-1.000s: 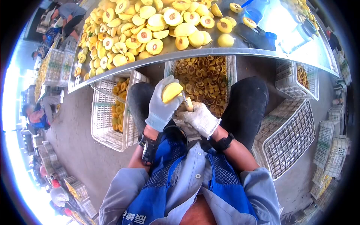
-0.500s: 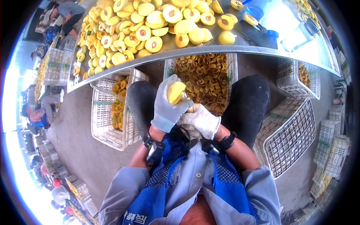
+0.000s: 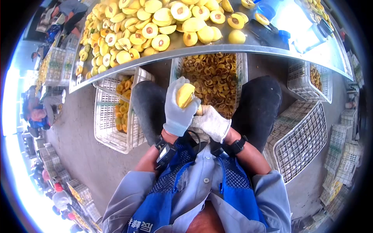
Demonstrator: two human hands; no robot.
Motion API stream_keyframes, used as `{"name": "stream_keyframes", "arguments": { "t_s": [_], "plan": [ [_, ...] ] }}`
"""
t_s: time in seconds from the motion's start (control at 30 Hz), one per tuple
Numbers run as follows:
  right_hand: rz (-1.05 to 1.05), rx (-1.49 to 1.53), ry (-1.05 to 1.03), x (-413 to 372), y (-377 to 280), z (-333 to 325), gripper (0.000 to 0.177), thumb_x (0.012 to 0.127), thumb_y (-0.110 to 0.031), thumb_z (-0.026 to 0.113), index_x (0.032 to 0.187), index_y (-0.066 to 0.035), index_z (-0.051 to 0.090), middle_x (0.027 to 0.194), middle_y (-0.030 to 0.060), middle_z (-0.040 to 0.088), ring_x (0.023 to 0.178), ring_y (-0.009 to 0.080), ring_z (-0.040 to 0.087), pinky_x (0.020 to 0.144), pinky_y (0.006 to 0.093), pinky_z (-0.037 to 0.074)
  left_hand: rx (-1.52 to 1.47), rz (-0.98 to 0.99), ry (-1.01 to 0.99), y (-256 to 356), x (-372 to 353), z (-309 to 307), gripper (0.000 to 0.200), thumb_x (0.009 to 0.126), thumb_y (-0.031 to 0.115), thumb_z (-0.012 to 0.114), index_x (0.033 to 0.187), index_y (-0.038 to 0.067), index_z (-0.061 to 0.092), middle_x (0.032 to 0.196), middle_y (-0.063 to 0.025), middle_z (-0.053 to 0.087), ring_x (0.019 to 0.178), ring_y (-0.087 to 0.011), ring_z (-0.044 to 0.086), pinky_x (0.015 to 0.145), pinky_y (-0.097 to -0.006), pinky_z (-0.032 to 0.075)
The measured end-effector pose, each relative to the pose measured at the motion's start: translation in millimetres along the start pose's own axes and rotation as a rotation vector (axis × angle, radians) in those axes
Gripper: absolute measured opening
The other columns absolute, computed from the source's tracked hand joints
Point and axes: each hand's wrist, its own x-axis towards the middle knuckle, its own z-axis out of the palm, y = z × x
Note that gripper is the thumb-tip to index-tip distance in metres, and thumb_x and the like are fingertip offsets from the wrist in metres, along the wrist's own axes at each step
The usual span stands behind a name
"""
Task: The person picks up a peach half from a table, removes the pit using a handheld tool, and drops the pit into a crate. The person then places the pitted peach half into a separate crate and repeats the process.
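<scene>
My left hand [image 3: 176,112], in a grey glove, is closed around a yellow peach half [image 3: 185,95]. Just to its right, my right hand [image 3: 213,123], in a whitish glove, grips a tool with a light wooden handle [image 3: 199,110]; its working end is at the fruit, mostly hidden by my left fingers. Both hands are between my knees, in front of a white crate [image 3: 241,73] full of brown and yellow fruit scraps. Above them, many yellow fruit halves [image 3: 161,42] with brown centres are spread on the metal table [image 3: 182,53].
A white crate [image 3: 101,128] with yellow fruit stands left of my knee. On the right are an empty-looking tilted crate [image 3: 301,143] and another with scraps [image 3: 328,83]. A blue-capped container [image 3: 284,35] is on the table. Several people work at the far left.
Both hands have shifted slightly right, with the left a little higher, and the fruit half has turned slightly in my left hand. The grips remain the same.
</scene>
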Motion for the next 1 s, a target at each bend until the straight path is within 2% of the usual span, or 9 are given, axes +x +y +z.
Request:
{"name": "stream_keyframes", "arguments": {
  "t_s": [0.17,0.33,0.47,0.57,0.67,0.77,0.87,1.0],
  "plan": [
    [0.004,-0.217,0.082,3.5,-3.4,0.2,0.023,0.093,-0.018,0.077,0.114,-0.008,0.077,0.086,0.0020,0.075,0.071,0.0106,0.066,0.062,0.0293,0.052,-0.037,-0.028,-0.048,12.0,2.2,-3.6,0.075,0.074,-0.004,0.084,0.142,-0.002,0.052,0.134,-0.0135,0.063,0.118,-0.0200,0.066,0.099,-0.0326,0.056],
    [0.015,-0.023,0.037,3.7,3.7,3.5,0.021,0.094,-0.017,0.076,0.113,-0.009,0.076,0.086,0.0017,0.074,0.070,0.0096,0.065,0.060,0.0278,0.051,-0.092,-0.149,-0.028,13.8,9.1,-0.9,0.068,0.076,-0.003,0.083,0.138,-0.001,0.057,0.135,-0.0115,0.064,0.112,-0.0172,0.066,0.095,-0.0311,0.057],
    [-0.020,0.043,0.024,3.3,6.5,2.4,0.022,0.094,-0.018,0.076,0.113,-0.008,0.075,0.088,0.0017,0.074,0.071,0.0111,0.066,0.062,0.0290,0.052,-0.143,-0.146,-0.006,14.1,8.3,0.6,0.061,0.077,-0.004,0.082,0.134,-0.002,0.060,0.134,-0.0119,0.065,0.114,-0.0184,0.067,0.096,-0.0314,0.056],
    [-0.064,-0.169,0.056,4.7,6.1,-0.3,0.024,0.094,-0.019,0.077,0.114,-0.006,0.075,0.094,0.0030,0.076,0.080,0.0137,0.070,0.070,0.0308,0.056,-0.111,-0.087,0.013,11.9,5.7,3.9,0.058,0.078,-0.004,0.081,0.132,-0.002,0.060,0.134,-0.0120,0.065,0.116,-0.0195,0.067,0.097,-0.0318,0.056],
    [-0.087,-0.171,0.089,4.3,4.5,3.7,0.026,0.094,-0.021,0.078,0.115,-0.006,0.075,0.100,0.0049,0.077,0.091,0.0152,0.072,0.080,0.0320,0.057,-0.105,-0.101,-0.008,11.1,6.5,0.9,0.056,0.078,-0.004,0.080,0.131,-0.002,0.061,0.133,-0.0124,0.066,0.116,-0.0204,0.067,0.098,-0.0321,0.056],
    [0.001,-0.052,0.059,1.2,-4.9,6.0,0.030,0.090,-0.011,0.081,0.119,-0.004,0.073,0.107,0.0030,0.077,0.098,0.0089,0.069,0.086,0.0291,0.057,-0.090,-0.070,-0.021,7.8,9.0,0.2,0.055,0.079,-0.004,0.079,0.130,-0.002,0.061,0.132,-0.0128,0.066,0.115,-0.0206,0.067,0.098,-0.0318,0.056],
    [-0.055,-0.132,0.057,-4.2,-14.5,6.7,0.027,0.094,-0.021,0.076,0.116,-0.005,0.074,0.100,0.0061,0.078,0.092,0.0148,0.072,0.081,0.0315,0.057,-0.089,-0.041,-0.018,5.7,8.6,0.6,0.054,0.078,-0.004,0.079,0.129,-0.001,0.062,0.130,-0.0130,0.067,0.114,-0.0208,0.068,0.097,-0.0317,0.056],
    [-0.042,-0.145,0.066,4.6,4.7,0.9,0.024,0.094,-0.017,0.075,0.115,-0.005,0.073,0.089,0.0026,0.074,0.076,0.0130,0.069,0.065,0.0301,0.054,-0.090,-0.032,-0.009,2.6,7.4,2.1,0.054,0.078,-0.004,0.080,0.129,0.000,0.063,0.129,-0.0129,0.068,0.113,-0.0211,0.069,0.096,-0.0320,0.057]
  ]
}}
